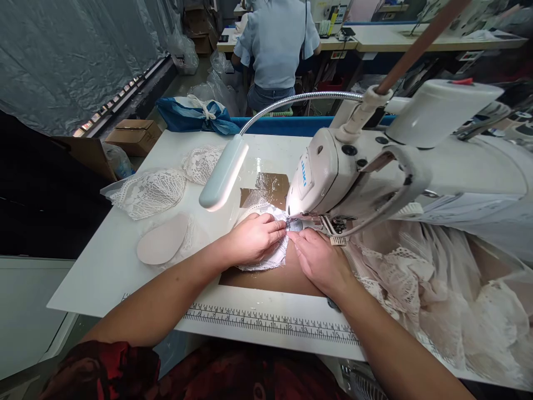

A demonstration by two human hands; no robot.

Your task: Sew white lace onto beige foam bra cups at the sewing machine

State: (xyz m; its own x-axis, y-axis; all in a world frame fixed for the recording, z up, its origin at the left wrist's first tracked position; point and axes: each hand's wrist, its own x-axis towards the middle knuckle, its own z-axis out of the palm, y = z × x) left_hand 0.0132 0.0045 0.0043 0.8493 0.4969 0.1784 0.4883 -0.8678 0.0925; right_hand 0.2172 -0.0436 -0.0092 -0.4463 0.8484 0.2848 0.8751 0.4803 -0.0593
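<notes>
A white lace piece (270,260) lies on the table under the needle of a white sewing machine (333,178). My left hand (254,239) rests on the lace with its fingers curled, pinching the fabric's edge right at the presser foot. My right hand (320,261) lies flat beside it, fingertips pressing the lace by the needle. Both hands nearly touch each other there.
Lace cups (150,191) and a beige foam pad (163,242) sit at the table's left. A gooseneck lamp (222,173) hangs above the work. A heap of lace (441,289) fills the right. A ruler strip (270,321) runs along the front edge. A person (277,44) sits at the bench behind.
</notes>
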